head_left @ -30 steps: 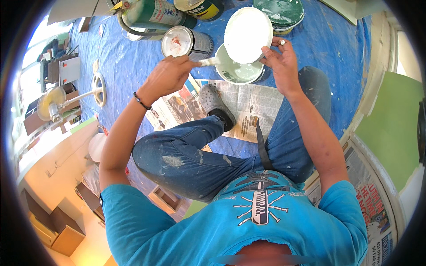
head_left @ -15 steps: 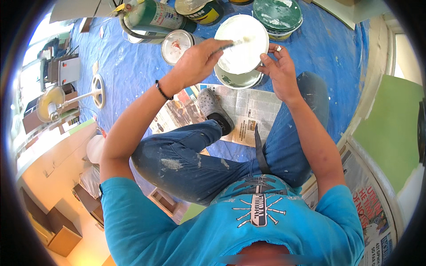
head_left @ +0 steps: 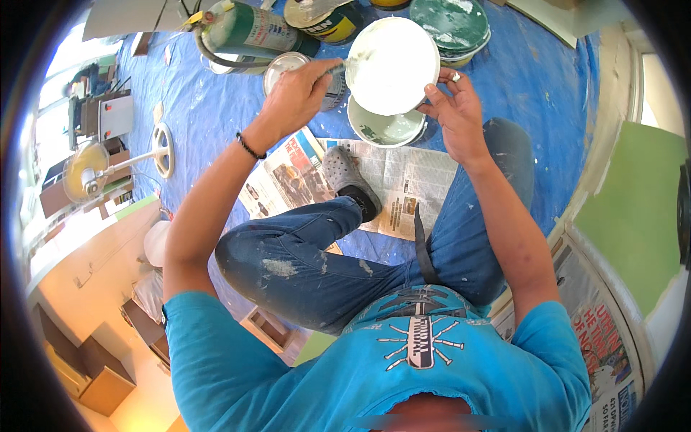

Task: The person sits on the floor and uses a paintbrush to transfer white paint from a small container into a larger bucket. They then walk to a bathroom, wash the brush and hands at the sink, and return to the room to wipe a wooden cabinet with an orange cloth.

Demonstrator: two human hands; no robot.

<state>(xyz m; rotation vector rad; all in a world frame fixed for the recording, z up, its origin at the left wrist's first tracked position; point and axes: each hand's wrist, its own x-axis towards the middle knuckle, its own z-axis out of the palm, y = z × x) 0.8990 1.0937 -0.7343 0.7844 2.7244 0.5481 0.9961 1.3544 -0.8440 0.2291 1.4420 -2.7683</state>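
My left hand [head_left: 294,97] is closed on the handle of a paintbrush [head_left: 335,70], its pale tip against the left side of a round white lid [head_left: 396,68]. The lid could be a shallow tub; glare hides its depth. With fingers and thumb at its right edge, my right hand [head_left: 455,115] grips the lid and keeps it tilted. A white smear sits on one of those fingers. Partly beneath the lid stands a white bucket [head_left: 389,131] with pale residue inside. A paint-marked can [head_left: 285,66] is behind my left hand.
Blue sheeting [head_left: 209,108] covers the floor. At the back stand a green fire extinguisher [head_left: 255,30], a black and yellow tub [head_left: 324,20] and a green-topped bucket [head_left: 450,25]. Newspaper [head_left: 403,180] lies under my shoe [head_left: 345,173]. A fan [head_left: 90,173] is at far left.
My left hand has moved left with the paintbrush, from the middle of the lid to its left side. The lid has shifted slightly and tipped; my right hand keeps its hold.
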